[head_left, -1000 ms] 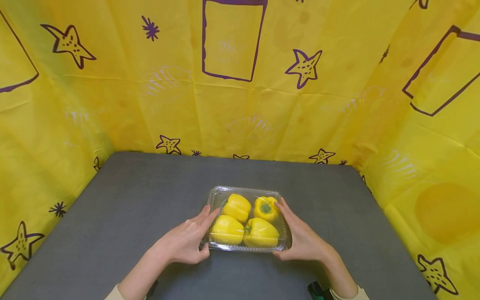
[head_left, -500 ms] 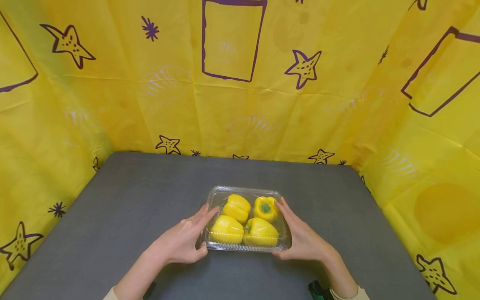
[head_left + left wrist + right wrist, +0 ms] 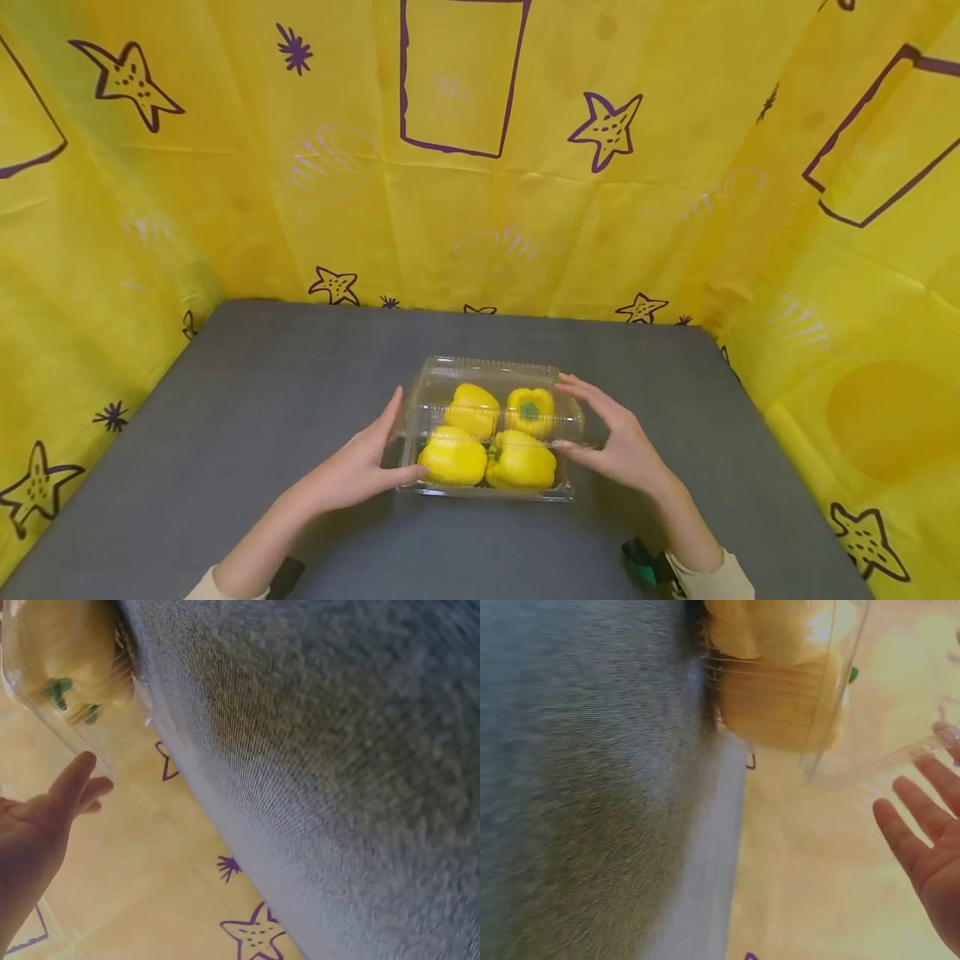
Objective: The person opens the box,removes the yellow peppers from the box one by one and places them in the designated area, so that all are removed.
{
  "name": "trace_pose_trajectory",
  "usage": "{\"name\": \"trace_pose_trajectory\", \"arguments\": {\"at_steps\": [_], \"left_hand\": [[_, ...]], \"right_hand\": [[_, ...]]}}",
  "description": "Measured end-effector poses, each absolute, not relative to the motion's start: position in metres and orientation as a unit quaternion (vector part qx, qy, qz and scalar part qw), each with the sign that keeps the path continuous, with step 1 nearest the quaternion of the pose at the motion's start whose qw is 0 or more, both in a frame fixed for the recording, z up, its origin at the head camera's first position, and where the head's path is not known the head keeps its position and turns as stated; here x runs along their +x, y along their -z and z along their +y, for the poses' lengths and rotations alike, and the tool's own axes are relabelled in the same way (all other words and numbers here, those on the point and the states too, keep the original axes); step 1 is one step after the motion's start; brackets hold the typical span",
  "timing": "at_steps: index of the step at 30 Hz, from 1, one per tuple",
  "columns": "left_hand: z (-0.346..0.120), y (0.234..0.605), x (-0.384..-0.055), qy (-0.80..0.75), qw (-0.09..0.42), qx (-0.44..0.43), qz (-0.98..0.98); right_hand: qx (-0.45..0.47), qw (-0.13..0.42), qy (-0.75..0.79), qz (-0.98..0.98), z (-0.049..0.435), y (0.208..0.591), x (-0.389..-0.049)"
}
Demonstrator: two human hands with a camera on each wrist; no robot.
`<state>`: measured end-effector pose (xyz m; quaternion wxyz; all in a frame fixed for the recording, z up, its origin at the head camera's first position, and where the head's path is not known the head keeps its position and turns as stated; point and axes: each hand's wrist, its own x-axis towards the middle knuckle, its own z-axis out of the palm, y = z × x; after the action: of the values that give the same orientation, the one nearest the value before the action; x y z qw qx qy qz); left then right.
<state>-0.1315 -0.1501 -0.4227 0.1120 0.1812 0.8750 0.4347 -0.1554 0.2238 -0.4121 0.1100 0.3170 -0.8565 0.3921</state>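
Several yellow bell peppers [image 3: 452, 456] lie in a clear plastic clamshell container [image 3: 487, 493] in the middle of the table. Its clear lid [image 3: 491, 368] is raised at the front, tilted over the back peppers, so the front ones show uncovered. My right hand [image 3: 621, 435] holds the lid's right side between thumb and fingers; the right wrist view has the lid's edge at those fingers [image 3: 926, 802]. At the container's left, my left hand [image 3: 351, 468] has fairly straight fingers along the side, its thumb reaching over the front left rim. In the left wrist view the thumb [image 3: 73, 780] overlaps the clear edge.
A grey cloth-covered table [image 3: 300, 358] spreads around the container. Yellow curtains [image 3: 480, 217] with purple starfish drawings hang along its back and both sides. Dark straps [image 3: 641, 562] sit near the wrists, below pale sleeves [image 3: 712, 575].
The lid was shut over the peppers and has come up at its front. My right hand has risen with it. My left thumb has shifted inward over the container's front left rim.
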Motion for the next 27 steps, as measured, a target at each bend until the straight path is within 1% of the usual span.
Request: {"name": "trace_pose_trajectory", "arguments": {"at_steps": [3, 7, 10, 15, 21, 27], "left_hand": [[-0.151, 0.425, -0.134, -0.429, 0.117, 0.202, 0.872], [-0.154, 0.429, -0.137, -0.405, 0.111, 0.234, 0.877], [-0.155, 0.431, -0.138, -0.396, 0.114, 0.245, 0.877], [-0.156, 0.433, -0.138, -0.391, 0.116, 0.254, 0.877], [-0.157, 0.433, -0.136, -0.380, 0.110, 0.255, 0.882], [-0.156, 0.433, -0.134, -0.372, 0.106, 0.256, 0.886]], "right_hand": [[0.315, 0.124, -0.441, -0.831, 0.219, 0.400, -0.161], [0.283, 0.107, -0.504, -0.809, 0.214, 0.392, -0.172], [0.240, 0.090, -0.546, -0.798, 0.216, 0.399, -0.188], [0.164, 0.087, -0.601, -0.777, 0.217, 0.409, -0.211], [0.155, 0.048, -0.645, -0.747, 0.212, 0.412, -0.233], [0.137, 0.034, -0.666, -0.733, 0.208, 0.417, -0.250]]}}
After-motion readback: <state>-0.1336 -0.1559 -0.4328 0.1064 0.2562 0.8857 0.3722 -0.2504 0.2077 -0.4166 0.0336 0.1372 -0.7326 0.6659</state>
